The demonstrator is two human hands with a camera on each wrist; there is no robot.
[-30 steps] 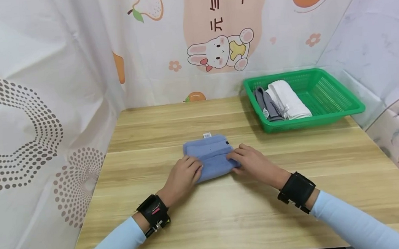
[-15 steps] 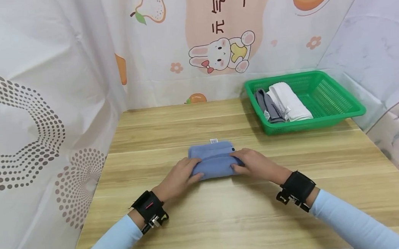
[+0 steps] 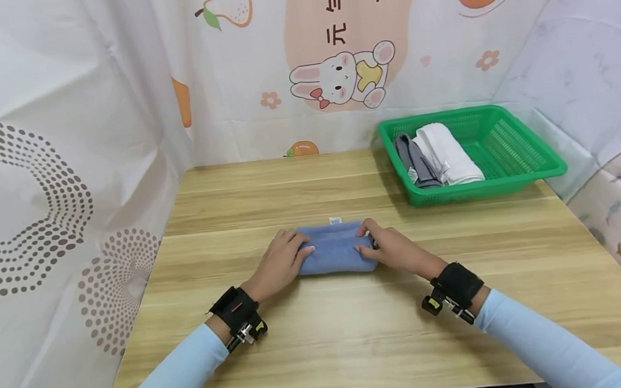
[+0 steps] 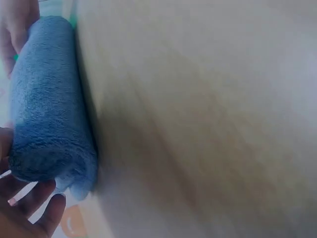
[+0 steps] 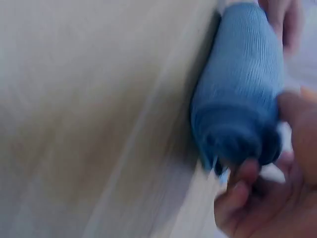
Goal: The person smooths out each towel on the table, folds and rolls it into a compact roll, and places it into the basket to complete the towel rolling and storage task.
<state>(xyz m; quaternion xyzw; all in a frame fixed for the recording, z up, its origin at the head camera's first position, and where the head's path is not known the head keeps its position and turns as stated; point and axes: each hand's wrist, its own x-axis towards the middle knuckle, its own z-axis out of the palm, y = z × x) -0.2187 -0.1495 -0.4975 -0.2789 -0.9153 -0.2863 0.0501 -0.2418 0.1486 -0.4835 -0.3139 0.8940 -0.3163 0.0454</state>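
A blue towel [image 3: 338, 255], partly rolled, lies across the middle of the wooden table, with a flat strip and a white label at its far edge. My left hand [image 3: 276, 264] holds the roll's left end, thumb on the near face. At the right end my right hand [image 3: 397, 249] grips with thumb and forefinger. The left wrist view shows the towel [image 4: 49, 89] as a thick fuzzy cylinder, with fingers [image 4: 53, 210] at its end. In the right wrist view, coiled layers of the towel [image 5: 237, 106] show beside bent fingers [image 5: 233, 196].
A green basket [image 3: 489, 190] stands at the table's back right. Inside it, a folded grey towel [image 3: 418, 162] lies left of a white towel [image 3: 449, 156]. Printed curtains [image 3: 230, 104] border the wooden table [image 3: 351, 340] at the back and sides.
The near part of the towel has been rolled away from me, so less of its flat far part shows. Both hands have shifted with it to the roll's ends.
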